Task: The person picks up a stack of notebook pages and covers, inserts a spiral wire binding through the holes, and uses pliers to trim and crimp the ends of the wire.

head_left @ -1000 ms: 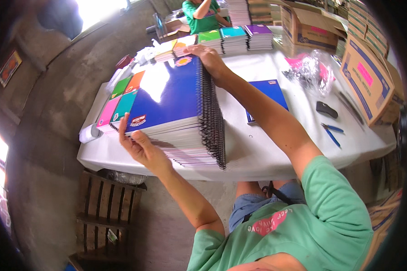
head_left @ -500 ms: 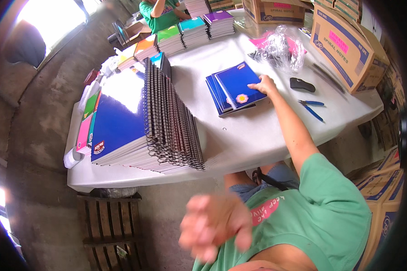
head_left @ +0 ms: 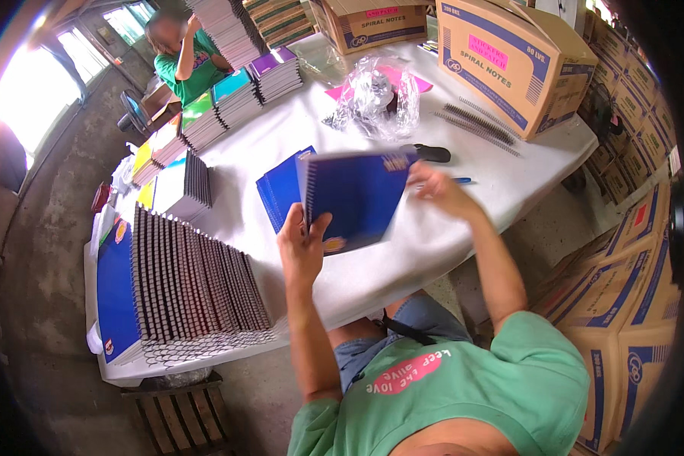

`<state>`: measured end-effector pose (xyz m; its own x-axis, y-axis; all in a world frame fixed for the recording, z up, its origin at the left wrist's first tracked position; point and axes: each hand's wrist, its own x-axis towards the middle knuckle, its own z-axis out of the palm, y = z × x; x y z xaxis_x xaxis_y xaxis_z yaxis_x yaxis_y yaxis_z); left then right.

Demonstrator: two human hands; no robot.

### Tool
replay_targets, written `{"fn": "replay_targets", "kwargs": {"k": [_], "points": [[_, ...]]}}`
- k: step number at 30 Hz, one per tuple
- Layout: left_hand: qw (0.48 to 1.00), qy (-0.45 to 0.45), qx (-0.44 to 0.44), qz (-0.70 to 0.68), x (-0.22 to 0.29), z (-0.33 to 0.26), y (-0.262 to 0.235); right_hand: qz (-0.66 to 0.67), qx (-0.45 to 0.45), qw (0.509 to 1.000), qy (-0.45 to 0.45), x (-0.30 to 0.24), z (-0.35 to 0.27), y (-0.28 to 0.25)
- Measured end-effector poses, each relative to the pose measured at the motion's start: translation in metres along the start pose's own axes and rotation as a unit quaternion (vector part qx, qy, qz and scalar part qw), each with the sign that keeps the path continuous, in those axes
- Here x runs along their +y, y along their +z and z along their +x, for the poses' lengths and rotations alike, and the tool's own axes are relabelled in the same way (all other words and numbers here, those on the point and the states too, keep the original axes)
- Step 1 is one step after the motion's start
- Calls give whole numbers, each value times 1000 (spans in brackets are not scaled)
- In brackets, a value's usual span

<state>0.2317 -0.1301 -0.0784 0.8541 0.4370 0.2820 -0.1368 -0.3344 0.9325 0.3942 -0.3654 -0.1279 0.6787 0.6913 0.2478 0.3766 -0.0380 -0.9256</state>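
My left hand (head_left: 302, 247) grips a blue spiral notebook (head_left: 357, 199) by its coiled left edge, thumb in front, holding it tilted up above the table. My right hand (head_left: 442, 191) is at the notebook's upper right corner; its fingers are blurred, so I cannot tell whether they grip it. Behind and left of the raised notebook, other blue notebooks (head_left: 275, 196) lie on the white-covered table (head_left: 372, 277). At the near left stands a tall stack of blue spiral notebooks (head_left: 197, 285), its dark coils facing right.
Crumpled clear plastic (head_left: 380, 99), a black object (head_left: 433, 153), loose wire coils (head_left: 479, 125) and an open carton (head_left: 501, 64) occupy the far right. Coloured notebook stacks (head_left: 232, 95) line the far left side, near another person (head_left: 182, 64). More cartons (head_left: 608, 304) stand at my right.
My left hand has come up from near my body and taken hold of the notebook's coil edge. The top blue notebook has been raised off its pile. The view has shifted rightward.
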Motion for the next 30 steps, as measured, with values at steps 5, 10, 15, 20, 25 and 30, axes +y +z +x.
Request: {"fn": "replay_targets", "kwargs": {"k": [5,10,15,20,25,30], "points": [[857,214,-114,455,68,-7,8,-498,270,806,172,93,34,-154],[849,179,-154,472,34,-23,2,-549,175,797,178,122,39,-169],[847,254,-50,464,13,-39,12,-508,173,841,-59,88,37,-153],[806,311,29,503,1,-40,7,-344,197,907,-145,-58,-9,-60],[794,317,81,513,-19,-50,3,-13,65,997,43,-82,-69,53],[800,323,93,497,-21,-51,16,68,22,997,13,-72,-83,102]]}}
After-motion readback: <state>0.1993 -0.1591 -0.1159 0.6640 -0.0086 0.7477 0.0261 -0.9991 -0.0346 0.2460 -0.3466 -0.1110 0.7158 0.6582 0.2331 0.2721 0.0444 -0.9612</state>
